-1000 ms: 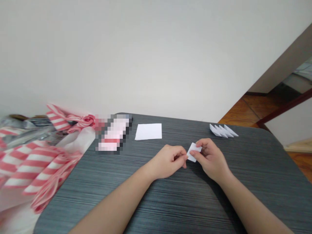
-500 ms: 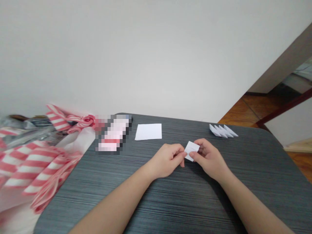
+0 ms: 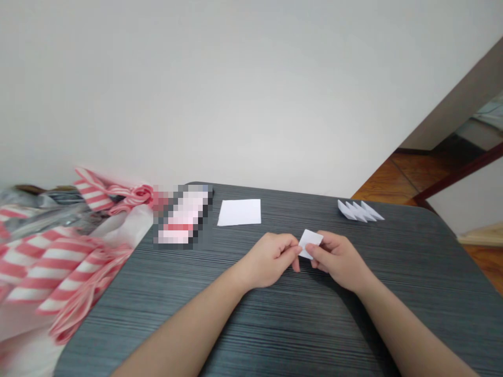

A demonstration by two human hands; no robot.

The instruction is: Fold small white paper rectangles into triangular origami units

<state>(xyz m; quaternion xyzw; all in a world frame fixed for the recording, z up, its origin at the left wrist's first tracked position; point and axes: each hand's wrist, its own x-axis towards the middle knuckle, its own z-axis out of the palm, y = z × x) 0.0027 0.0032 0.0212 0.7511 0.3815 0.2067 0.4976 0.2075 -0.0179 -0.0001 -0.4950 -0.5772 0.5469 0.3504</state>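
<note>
A small folded square of white paper (image 3: 312,239) is held between both hands, a little above the dark table. My left hand (image 3: 273,257) pinches its left corner between thumb and fingertips. On the other side, my right hand (image 3: 340,257) grips the paper with the thumb lying on its upper face and the fingers curled beneath, partly hidden. Beyond my left hand a flat stack or sheet of white paper (image 3: 239,212) rests on the table. Several folded, pointed white paper pieces (image 3: 359,211) lie overlapped in a row behind my right hand.
The dark wood-grain table (image 3: 267,335) has rounded corners and meets a pale wall (image 3: 251,94). A pixelated pink-and-dark rectangular thing (image 3: 184,212) lies at the table's left. Red-and-white striped fabric (image 3: 58,262) is heaped beyond the left edge. Wooden floor (image 3: 408,170) shows at right.
My right-hand fingers have shifted lower behind the paper, and the square has moved very slightly down and right. The left hand keeps its pinch. Everything else stays in place.
</note>
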